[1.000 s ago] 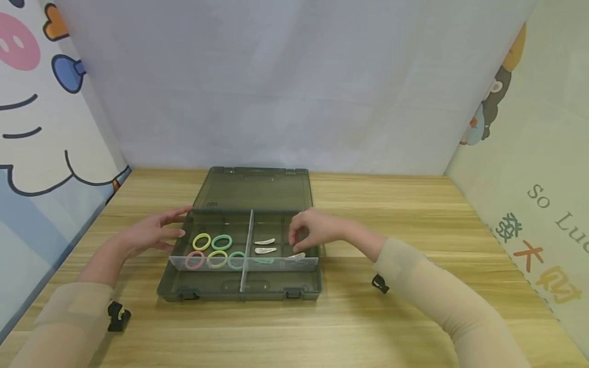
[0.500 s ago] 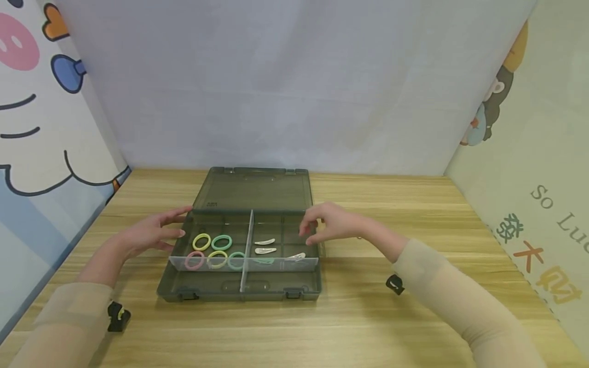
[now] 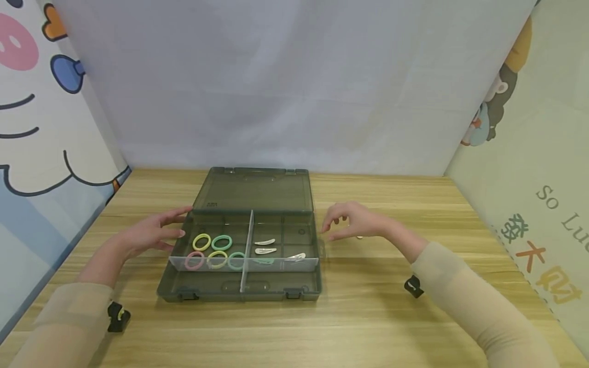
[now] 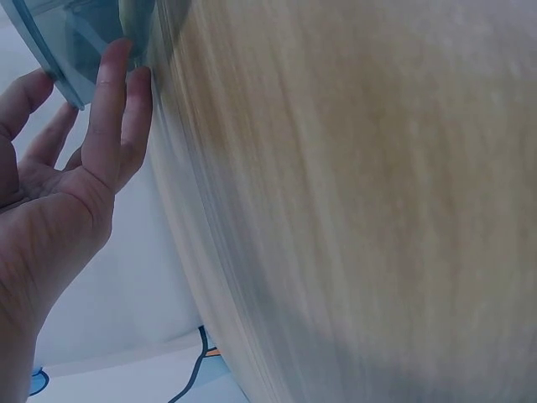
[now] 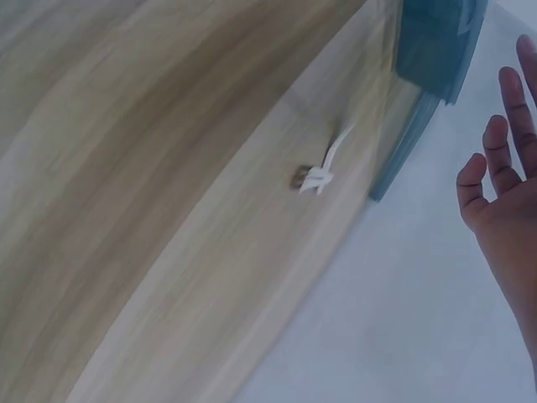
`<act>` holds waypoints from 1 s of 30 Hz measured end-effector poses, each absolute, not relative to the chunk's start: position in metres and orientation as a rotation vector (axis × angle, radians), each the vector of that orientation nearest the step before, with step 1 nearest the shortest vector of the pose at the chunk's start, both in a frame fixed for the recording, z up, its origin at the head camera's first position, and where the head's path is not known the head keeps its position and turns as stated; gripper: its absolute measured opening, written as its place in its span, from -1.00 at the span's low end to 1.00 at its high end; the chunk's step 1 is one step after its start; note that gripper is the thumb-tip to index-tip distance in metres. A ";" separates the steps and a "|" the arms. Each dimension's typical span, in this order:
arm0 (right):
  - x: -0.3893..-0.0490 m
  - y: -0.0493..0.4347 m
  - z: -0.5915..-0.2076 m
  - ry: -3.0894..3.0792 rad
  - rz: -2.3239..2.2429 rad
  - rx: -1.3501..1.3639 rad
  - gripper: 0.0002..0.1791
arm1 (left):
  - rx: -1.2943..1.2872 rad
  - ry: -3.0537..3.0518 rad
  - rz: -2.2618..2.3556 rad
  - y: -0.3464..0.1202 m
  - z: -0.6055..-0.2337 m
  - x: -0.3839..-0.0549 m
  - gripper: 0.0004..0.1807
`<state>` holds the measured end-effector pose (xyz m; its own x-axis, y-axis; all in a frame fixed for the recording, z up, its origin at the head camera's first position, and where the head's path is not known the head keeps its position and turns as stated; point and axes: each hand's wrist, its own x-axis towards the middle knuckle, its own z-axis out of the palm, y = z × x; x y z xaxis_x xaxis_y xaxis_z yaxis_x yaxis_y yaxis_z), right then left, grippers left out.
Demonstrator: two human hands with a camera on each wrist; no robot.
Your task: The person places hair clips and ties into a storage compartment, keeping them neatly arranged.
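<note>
A dark translucent divided box [image 3: 211,297] lies on the table with its lid [image 3: 257,189] folded back. Several hair ties, including a pink hair tie [image 3: 195,260] and a yellow hair tie [image 3: 201,235], fill its back-left compartment. The back-right one contains white snap hair clips [image 3: 265,251] and a green clip [image 3: 264,261] behind the clear divider. My left hand [image 3: 144,232] touches the box's left side with extended fingers. Right of the box, my right hand [image 3: 356,222] hovers with loosely bent fingers, holding nothing. A white hair clip [image 5: 317,178] lies on the table, mostly hidden beneath that hand in the head view.
Clear upright dividers [image 3: 282,264] cross the box. The wooden table [image 3: 294,337] extends around it. A pale curtain [image 3: 294,92] hangs behind, with printed cloths at left [image 3: 32,148] and right [image 3: 534,153].
My right hand has moved right, out of the back-right compartment and past the box's right edge, leaving a white hair clip lying inside. The left hand stays in place.
</note>
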<state>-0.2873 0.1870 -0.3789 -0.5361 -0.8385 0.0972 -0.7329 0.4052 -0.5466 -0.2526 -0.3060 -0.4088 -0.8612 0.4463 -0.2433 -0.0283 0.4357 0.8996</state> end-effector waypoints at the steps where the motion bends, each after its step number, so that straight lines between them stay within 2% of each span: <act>1: -0.289 0.190 -0.380 2.469 -0.807 -1.394 -0.83 | 0.353 2.243 1.420 -0.306 -0.409 -0.253 -0.20; 14: -0.309 0.226 -0.398 2.591 -0.719 -1.175 -0.77 | 0.359 2.244 1.430 -0.305 -0.411 -0.252 -0.20; 22: -0.323 0.240 -0.415 2.616 -0.716 -1.216 -0.73 | 0.360 2.247 1.434 -0.304 -0.412 -0.252 -0.20; 30: -0.324 0.247 -0.422 2.611 -0.752 -1.082 -0.70 | 0.358 2.250 1.433 -0.304 -0.413 -0.253 -0.20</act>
